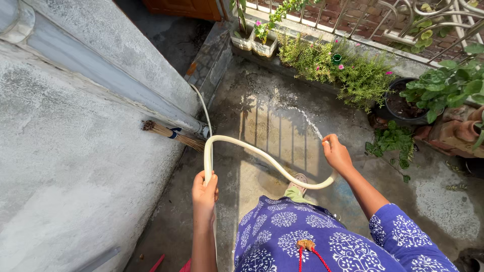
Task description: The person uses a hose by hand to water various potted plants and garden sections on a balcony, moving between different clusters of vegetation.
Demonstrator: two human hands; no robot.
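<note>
Hose [262, 157] loops across mid-frame, left hand [204, 194] clenched around it at lower centre, right hand [336, 153] seemingly gripping its spraying end toward plants [348, 70] upper right.

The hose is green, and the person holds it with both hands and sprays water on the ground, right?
Not quite. The head view shows the hose is cream-white, not green. The rest holds: the left hand grips one part, the right hand holds the end, and water sprays onto the ground.
</note>
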